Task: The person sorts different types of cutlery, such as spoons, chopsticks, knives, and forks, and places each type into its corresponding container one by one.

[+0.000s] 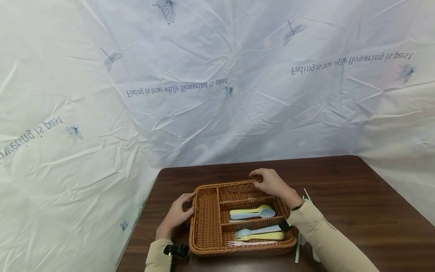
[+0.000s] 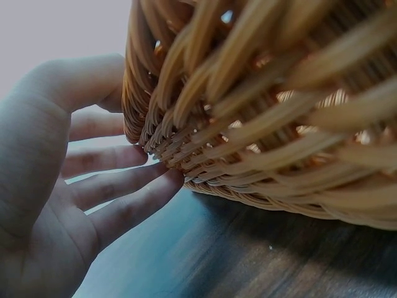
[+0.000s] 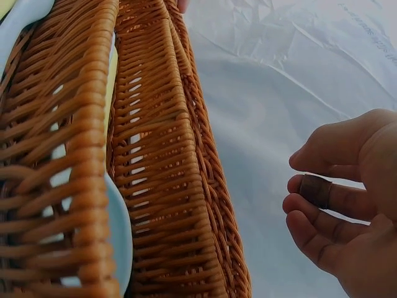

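A brown woven cutlery basket [image 1: 205,219] with several compartments sits on the table. My left hand [image 1: 176,216] touches the outside of its left wall; in the left wrist view its mostly straight fingers [image 2: 130,208] meet the wicker near the base. My right hand [image 1: 272,184] is over the far right rim, and the right wrist view shows it apart from the wicker with loosely bent fingers. The middle compartment holds a yellow spoon [image 1: 249,210] and a light blue spoon [image 1: 253,215]. Nearest me lie a light blue fork [image 1: 256,231], a yellow piece of cutlery [image 1: 263,237] and a pink fork [image 1: 251,243].
Right of the basket, thin pale sticks [image 1: 297,249] and a whitish utensil [image 1: 316,256] lie on the dark wooden table [image 1: 367,211], partly hidden by my right sleeve. A white printed sheet [image 1: 238,124] hangs behind and beside the table.
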`<state>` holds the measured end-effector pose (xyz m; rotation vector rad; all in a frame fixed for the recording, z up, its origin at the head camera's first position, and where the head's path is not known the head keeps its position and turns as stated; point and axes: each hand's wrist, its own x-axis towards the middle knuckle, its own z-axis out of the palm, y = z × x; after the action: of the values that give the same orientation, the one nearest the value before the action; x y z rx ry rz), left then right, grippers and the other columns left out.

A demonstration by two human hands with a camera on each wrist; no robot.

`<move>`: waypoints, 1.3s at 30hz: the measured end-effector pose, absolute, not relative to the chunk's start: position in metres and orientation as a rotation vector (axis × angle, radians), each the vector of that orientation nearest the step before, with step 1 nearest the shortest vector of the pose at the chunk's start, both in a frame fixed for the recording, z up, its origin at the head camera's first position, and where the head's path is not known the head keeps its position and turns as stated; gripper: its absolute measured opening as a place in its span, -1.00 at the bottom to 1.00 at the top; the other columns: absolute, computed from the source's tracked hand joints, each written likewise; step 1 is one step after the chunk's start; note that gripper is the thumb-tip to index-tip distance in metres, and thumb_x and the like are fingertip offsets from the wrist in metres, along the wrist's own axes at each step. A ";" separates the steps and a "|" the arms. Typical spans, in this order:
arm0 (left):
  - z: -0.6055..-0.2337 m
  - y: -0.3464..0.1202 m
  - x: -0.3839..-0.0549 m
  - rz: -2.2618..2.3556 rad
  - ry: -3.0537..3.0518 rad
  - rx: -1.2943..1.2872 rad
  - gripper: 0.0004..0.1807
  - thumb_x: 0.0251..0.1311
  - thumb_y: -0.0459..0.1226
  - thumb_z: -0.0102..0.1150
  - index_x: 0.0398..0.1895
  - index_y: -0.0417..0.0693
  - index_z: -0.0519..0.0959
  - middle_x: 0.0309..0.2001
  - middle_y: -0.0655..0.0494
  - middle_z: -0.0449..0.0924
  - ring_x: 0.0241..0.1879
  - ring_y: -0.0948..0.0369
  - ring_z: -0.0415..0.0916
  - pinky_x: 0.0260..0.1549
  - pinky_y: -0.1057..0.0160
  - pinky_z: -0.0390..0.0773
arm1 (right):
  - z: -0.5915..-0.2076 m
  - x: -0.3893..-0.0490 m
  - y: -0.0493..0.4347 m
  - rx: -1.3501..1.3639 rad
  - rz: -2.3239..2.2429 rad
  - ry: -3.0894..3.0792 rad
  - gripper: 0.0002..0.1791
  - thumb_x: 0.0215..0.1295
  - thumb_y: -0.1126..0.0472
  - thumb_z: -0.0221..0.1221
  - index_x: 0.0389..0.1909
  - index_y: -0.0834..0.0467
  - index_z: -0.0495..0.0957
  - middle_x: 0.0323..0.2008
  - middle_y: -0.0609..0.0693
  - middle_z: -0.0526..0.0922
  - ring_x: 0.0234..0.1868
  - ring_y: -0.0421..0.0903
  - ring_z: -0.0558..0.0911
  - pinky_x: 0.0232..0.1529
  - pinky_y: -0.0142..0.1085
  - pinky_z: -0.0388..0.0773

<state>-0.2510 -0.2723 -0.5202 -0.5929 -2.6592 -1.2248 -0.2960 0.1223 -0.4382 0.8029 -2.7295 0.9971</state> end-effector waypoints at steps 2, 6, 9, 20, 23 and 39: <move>-0.520 -0.272 -0.251 -1.223 -2.659 -0.597 -0.42 0.23 -0.30 0.18 0.36 0.02 0.41 0.22 0.10 0.46 0.12 0.06 0.50 0.04 -0.02 0.54 | -0.439 -0.295 0.126 0.788 1.008 -2.726 -0.66 0.28 0.31 0.19 0.08 0.17 0.60 -0.02 0.13 0.63 -0.27 -0.11 0.58 -0.34 -0.25 0.50; -0.521 -0.272 -0.251 -1.220 -2.657 -0.598 -0.42 0.23 -0.30 0.18 0.36 0.03 0.41 0.22 0.10 0.45 0.12 0.05 0.50 0.05 -0.05 0.52 | -0.439 -0.294 0.133 0.759 1.044 -2.714 -0.65 0.29 0.32 0.18 0.09 0.17 0.59 -0.05 0.15 0.63 -0.33 -0.11 0.54 -0.38 -0.24 0.46; -0.521 -0.272 -0.251 -1.223 -2.655 -0.593 -0.42 0.23 -0.31 0.18 0.36 0.05 0.42 0.22 0.10 0.45 0.12 0.06 0.51 0.06 -0.04 0.52 | -0.440 -0.292 0.137 0.746 1.039 -2.706 -0.66 0.29 0.31 0.17 0.09 0.17 0.59 -0.06 0.14 0.63 -0.29 -0.09 0.55 -0.35 -0.24 0.47; -0.520 -0.272 -0.250 -1.203 -2.658 -0.598 -0.42 0.22 -0.30 0.17 0.36 0.02 0.42 0.23 0.08 0.45 0.11 0.07 0.51 0.03 -0.01 0.54 | -0.445 -0.287 0.150 0.681 0.979 -2.698 -0.66 0.27 0.28 0.20 0.07 0.17 0.60 -0.03 0.09 0.65 -0.18 -0.06 0.62 -0.24 -0.18 0.58; -0.520 -0.272 -0.250 -1.206 -2.657 -0.599 -0.42 0.22 -0.30 0.17 0.36 0.02 0.42 0.22 0.08 0.45 0.11 0.07 0.51 0.02 -0.02 0.54 | -0.445 -0.286 0.154 0.670 0.979 -2.699 -0.65 0.27 0.29 0.19 0.08 0.19 0.59 -0.03 0.12 0.64 -0.17 -0.01 0.63 -0.24 -0.16 0.58; -0.520 -0.272 -0.250 -1.235 -2.647 -0.608 -0.42 0.23 -0.31 0.17 0.36 -0.01 0.41 0.22 0.06 0.45 0.12 0.03 0.50 0.04 -0.08 0.53 | -0.450 -0.279 0.174 0.610 0.982 -2.701 -0.68 0.28 0.26 0.21 0.06 0.17 0.60 -0.17 0.07 0.66 -0.25 -0.10 0.61 -0.33 -0.24 0.55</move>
<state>-0.2503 -0.2718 -0.5198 -0.6081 -2.6471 -1.2348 -0.2790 0.1742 -0.4499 0.6096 -2.7006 0.9820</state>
